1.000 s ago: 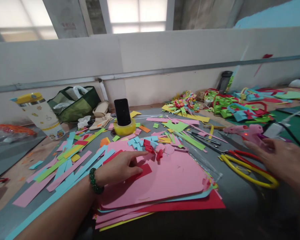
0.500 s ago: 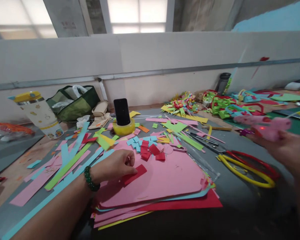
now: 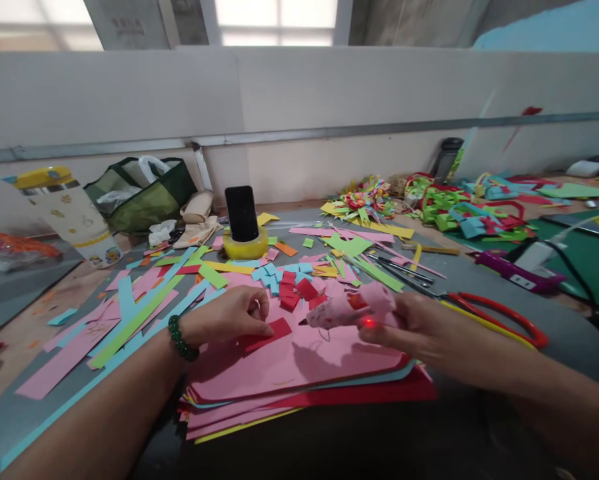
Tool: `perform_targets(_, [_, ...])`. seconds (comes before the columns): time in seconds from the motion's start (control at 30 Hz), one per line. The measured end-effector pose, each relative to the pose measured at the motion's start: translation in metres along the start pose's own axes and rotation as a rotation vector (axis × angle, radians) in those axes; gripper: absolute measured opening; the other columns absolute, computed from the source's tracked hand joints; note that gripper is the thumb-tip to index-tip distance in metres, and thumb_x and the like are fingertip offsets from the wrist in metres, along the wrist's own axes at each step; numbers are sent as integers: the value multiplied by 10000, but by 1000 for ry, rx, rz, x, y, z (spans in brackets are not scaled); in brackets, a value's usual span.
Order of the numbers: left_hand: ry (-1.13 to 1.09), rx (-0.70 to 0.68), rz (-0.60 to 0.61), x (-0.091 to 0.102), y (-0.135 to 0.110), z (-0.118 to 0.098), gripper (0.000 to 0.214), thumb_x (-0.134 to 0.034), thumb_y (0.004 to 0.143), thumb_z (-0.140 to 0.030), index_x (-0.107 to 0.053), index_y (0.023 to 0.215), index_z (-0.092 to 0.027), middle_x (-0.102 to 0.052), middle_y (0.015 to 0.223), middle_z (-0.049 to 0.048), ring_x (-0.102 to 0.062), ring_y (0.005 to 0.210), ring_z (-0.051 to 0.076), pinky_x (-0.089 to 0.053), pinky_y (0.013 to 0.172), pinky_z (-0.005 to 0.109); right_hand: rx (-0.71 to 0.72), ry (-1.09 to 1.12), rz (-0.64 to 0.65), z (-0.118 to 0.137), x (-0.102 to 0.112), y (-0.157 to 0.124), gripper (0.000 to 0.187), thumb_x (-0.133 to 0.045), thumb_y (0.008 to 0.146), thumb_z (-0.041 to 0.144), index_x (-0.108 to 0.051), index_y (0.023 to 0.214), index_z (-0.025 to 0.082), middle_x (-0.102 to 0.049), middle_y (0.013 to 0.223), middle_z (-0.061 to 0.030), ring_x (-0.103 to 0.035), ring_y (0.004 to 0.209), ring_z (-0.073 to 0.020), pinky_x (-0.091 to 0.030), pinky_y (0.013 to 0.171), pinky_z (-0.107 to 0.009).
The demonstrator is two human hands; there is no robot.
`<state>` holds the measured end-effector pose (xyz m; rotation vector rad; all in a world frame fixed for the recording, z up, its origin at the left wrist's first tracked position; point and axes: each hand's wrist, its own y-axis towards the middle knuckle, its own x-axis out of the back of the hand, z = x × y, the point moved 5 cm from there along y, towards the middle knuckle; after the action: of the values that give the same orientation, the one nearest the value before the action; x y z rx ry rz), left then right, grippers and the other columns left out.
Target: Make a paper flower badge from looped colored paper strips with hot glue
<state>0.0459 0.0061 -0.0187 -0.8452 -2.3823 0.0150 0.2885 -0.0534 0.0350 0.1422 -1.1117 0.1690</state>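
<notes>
My left hand [image 3: 232, 315], with a green bead bracelet [image 3: 182, 339] at the wrist, pinches the edge of a red paper piece [image 3: 279, 330] lying on a stack of pink paper sheets [image 3: 239, 377]. In my right hand [image 3: 429, 333] is a pink glue gun [image 3: 342, 308] with a small red light on. Its dark nozzle points left, just above the pink sheet and to the right of the red piece. Small red paper squares [image 3: 289, 290] and light-blue paper squares [image 3: 269, 277] lie behind both hands.
Scissors [image 3: 504, 317] with red and yellow handles lie under and beyond my right forearm. A phone [image 3: 242, 213] stands in a yellow tape roll [image 3: 244, 247]. Coloured paper strips [image 3: 134, 320] spread at left, near a tumbler [image 3: 72, 217]. A purple device [image 3: 519, 270] lies at right.
My right hand has brought the glue gun from the far right to the middle, over the pink sheet. My left hand stays on the red paper piece.
</notes>
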Motion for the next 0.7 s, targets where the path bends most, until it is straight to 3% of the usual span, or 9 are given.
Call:
perform_targets(0.13, [39, 1, -5, 0, -2, -4, 223, -695, 680, -227, -477, 703, -182, -461, 553, -90, -391, 499, 64, -275, 449, 181, 88, -1, 135, 18, -18, 16, 500, -530, 784, 671, -499, 640, 193, -441, 578, 30, -348, 500, -98, -269, 431, -222])
perform_targets(0.47, [80, 22, -23, 0, -1, -3, 210, -681, 671, -244, -484, 715, -188, -469, 557, -81, -422, 495, 79, -276, 444, 188, 103, -49, 189, 21, -25, 25, 503, -501, 806, 672, -548, 705, 181, -536, 645, -7, -427, 548, -121, -315, 494, -240])
perform_targets(0.7, [108, 28, -30, 1, -2, -5, 210, -674, 677, -266, -483, 717, -187, -476, 558, -74, -428, 501, 87, -270, 449, 195, 87, -1, 203, 24, -27, 27, 557, -442, 812, 720, -544, 718, 180, -499, 619, 9, -396, 515, -106, -291, 461, -229])
